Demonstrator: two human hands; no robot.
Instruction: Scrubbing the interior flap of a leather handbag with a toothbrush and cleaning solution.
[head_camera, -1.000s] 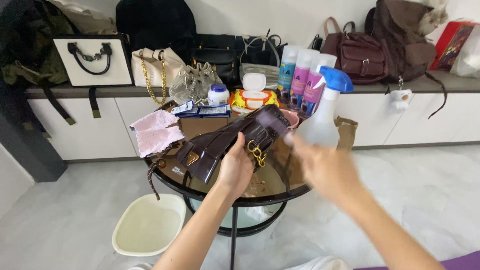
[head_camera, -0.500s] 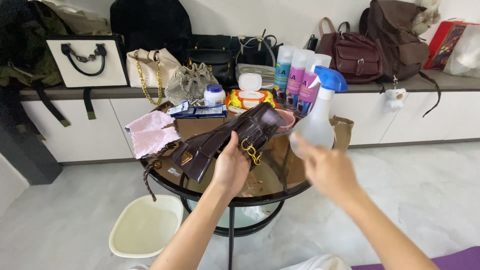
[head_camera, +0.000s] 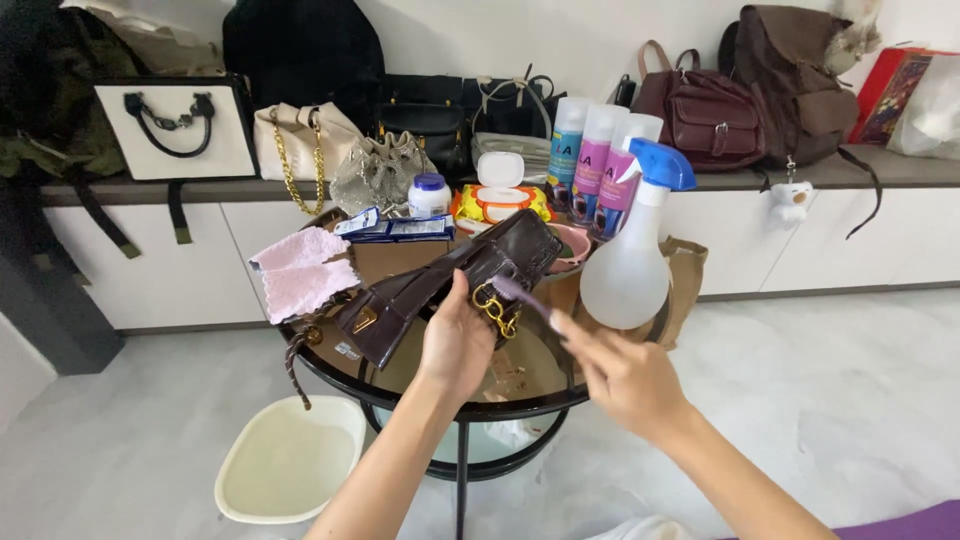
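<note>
**Dark brown handbag held over a round glass table**

A long pale counter (head_camera: 850, 180) ran along the back wall, lined with bags: a white tote with black handles (head_camera: 175, 130), a cream bag with a gold chain (head_camera: 295, 145), a maroon satchel (head_camera: 712, 118) and a brown backpack (head_camera: 795, 75). In front of it stood a round glass table (head_camera: 330, 362) with a black rim, and a cream plastic basin (head_camera: 290, 460) sat on the floor under its left edge.

Above the table the left hand (head_camera: 458, 340) held a dark brown glossy handbag (head_camera: 450, 280), tilted so that its long side ran from lower left to upper right. The fingers were wrapped under the bag and the thumb lay on its upper face, a firm closed grip. A gold chain clasp (head_camera: 495, 308) hung just beside that thumb.

The right hand (head_camera: 625, 375) was closed around a thin purple handle (head_camera: 525, 298) whose tip met the bag near the clasp; the tool's head was too blurred to tell.

A translucent spray bottle with a blue trigger (head_camera: 630, 265) stood on the table's right side, just behind the right hand. Three spray cans (head_camera: 600, 150) stood behind it. A pink cloth (head_camera: 303, 272) lay at the table's left edge, and a white jar with a blue lid (head_camera: 429, 194) and a pack of wipes (head_camera: 500, 200) stood at the back.
</note>
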